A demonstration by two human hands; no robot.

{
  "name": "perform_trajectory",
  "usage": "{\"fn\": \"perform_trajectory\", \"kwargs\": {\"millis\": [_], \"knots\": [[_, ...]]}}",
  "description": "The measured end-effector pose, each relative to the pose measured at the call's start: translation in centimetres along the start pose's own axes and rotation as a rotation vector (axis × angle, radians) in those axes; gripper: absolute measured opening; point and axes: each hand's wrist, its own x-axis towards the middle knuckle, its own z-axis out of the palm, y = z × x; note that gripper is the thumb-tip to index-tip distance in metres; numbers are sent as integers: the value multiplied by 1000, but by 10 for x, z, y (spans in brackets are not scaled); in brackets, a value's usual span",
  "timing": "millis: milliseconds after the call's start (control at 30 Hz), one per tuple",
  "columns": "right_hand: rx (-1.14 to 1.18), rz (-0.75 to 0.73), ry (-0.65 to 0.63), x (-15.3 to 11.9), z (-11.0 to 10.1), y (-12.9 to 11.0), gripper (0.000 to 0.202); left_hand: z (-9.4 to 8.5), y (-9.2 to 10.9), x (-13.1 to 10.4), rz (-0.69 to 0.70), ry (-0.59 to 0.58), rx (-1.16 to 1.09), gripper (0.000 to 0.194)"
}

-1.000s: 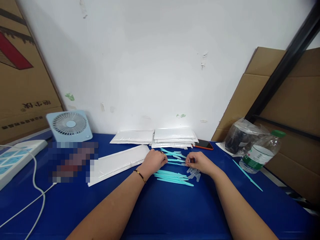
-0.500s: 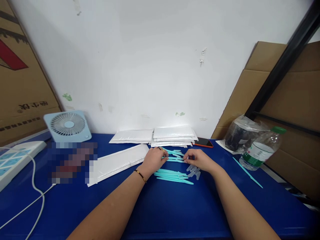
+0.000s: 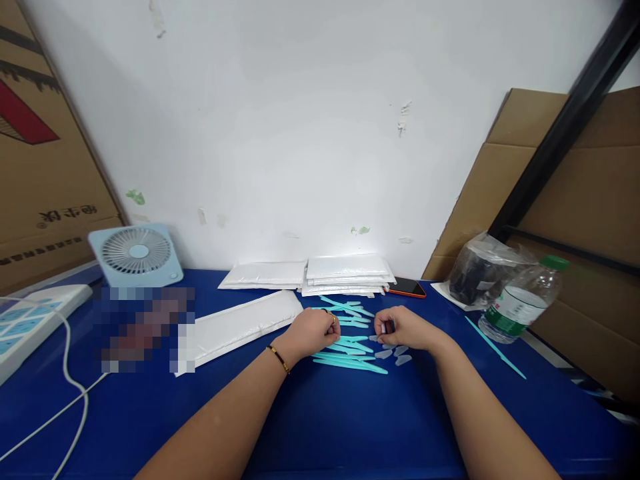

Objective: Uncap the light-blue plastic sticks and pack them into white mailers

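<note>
Slim teal eyebrow razors lie in two groups on the blue table: a far group (image 3: 350, 310) and a near group (image 3: 350, 363). My left hand (image 3: 311, 331) is closed in a pinch at the left ends of the near group. Whatever it grips is hidden by the fingers. Opposite it, my right hand (image 3: 407, 328) pinches a small clear plastic cap (image 3: 384, 329). Several more clear caps (image 3: 403, 359) are scattered under and beside that hand. A single teal razor (image 3: 495, 347) rests apart on the right.
White padded mailers (image 3: 350, 268) are stacked against the wall, and another mailer (image 3: 240, 327) lies to the left. A phone (image 3: 407, 287), a bottle (image 3: 517, 303) and a bagged dark cup (image 3: 473, 273) stand rightward. A fan (image 3: 137, 252) and a power strip (image 3: 35, 317) are at left.
Both hands have come nearer to me, from the far razors toward the near group. The right hand has drawn slightly rightward, and the loose caps have shifted and spread.
</note>
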Motion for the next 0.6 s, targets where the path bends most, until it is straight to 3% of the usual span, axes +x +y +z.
{"fn": "perform_trajectory", "kwargs": {"millis": [167,367,600], "knots": [[45,-18,125,-2,-6,-6,21,-4,2,-3,-84,61,-96,19],[-47,-228,381,-3,-7,-21,18,-4,3,-2,-209,101,-209,32],[-281,-405,432,4,1,-28,21,-5,-1,-1,-251,104,-260,34]]}}
